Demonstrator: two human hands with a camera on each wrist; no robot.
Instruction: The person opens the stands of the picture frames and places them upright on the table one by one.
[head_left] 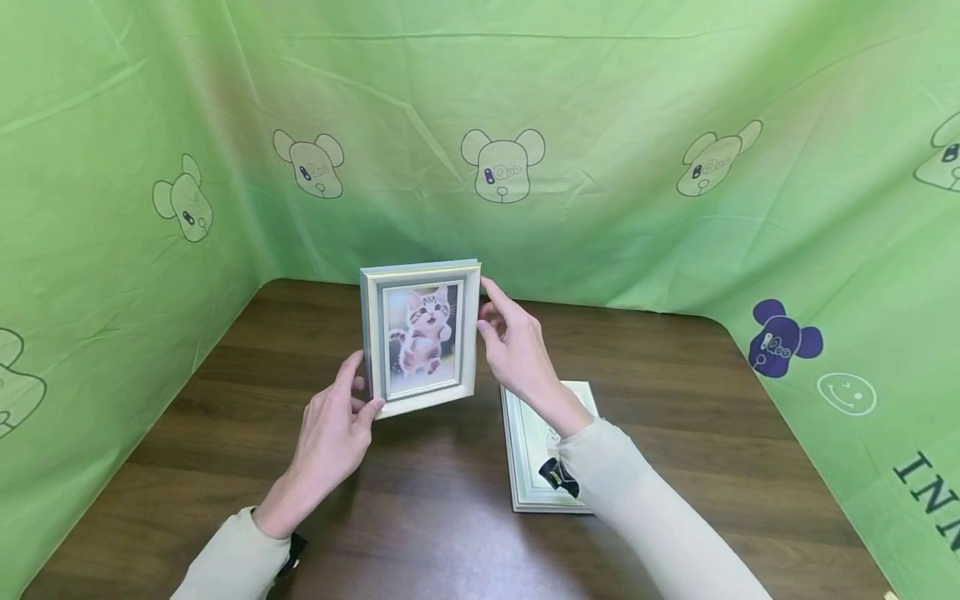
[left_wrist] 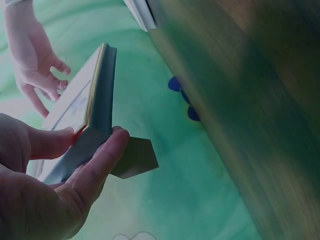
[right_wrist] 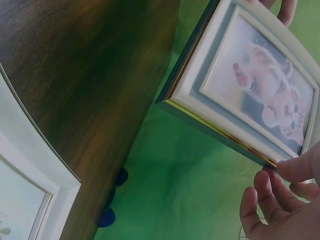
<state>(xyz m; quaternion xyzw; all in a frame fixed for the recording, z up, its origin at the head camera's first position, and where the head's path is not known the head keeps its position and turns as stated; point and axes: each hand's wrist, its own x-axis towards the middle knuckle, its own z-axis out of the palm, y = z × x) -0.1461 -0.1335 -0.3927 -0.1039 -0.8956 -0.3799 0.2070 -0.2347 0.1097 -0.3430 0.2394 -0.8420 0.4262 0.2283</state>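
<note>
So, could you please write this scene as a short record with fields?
Held item: kitten picture frame, raised above the table
Left hand: pinches its lower left corner
Right hand: at its right edge; firmness of grip unclear
Second frame: lying on the table, partly hidden by the right sleeve
Backdrop: green cloth, bear-head prints

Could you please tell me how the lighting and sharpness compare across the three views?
Head view: bright and mostly crisp, with a soft sheen on the table; left wrist view: dim and hazy, the table grain smeared, the left hand dark and the right hand paler; right wrist view: hazy too, the lying frame showing a seemingly bowed outer edge.
</note>
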